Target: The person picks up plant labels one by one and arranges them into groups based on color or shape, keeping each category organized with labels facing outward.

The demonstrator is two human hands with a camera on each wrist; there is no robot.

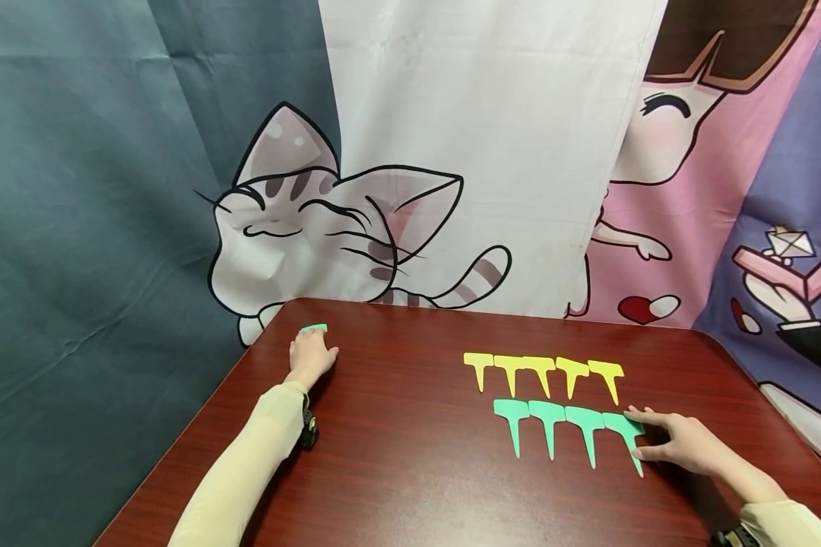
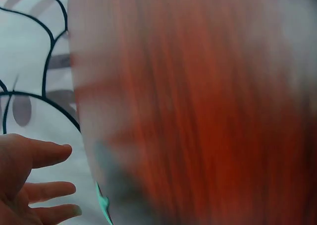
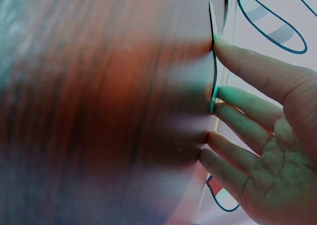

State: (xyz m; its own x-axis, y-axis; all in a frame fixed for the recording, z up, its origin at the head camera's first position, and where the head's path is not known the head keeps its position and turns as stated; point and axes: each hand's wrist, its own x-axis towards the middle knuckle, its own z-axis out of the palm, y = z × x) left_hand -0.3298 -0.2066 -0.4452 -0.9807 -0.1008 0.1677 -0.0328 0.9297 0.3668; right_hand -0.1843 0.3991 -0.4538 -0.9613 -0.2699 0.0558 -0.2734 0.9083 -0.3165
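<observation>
At the far left of the table, my left hand (image 1: 312,355) reaches over a green T-shaped plant label (image 1: 315,327), mostly hidden behind the fingers in the head view. Its fingers look straight and spread in the left wrist view, beside the green edge. On the right, my right hand (image 1: 691,441) touches the rightmost green label (image 1: 626,425) of a row, an index finger at its head and the thumb by its stem. That label lies flat, with fingertips resting at it and on the tabletop. Several more green labels (image 1: 547,412) lie to its left, heads side by side.
Behind the green row lies a row of smaller yellow T-shaped labels (image 1: 539,365), stems pointing toward me. The dark red wooden table (image 1: 397,425) has rounded far corners. A curtain (image 1: 492,114) printed with cartoon figures hangs right behind its far edge.
</observation>
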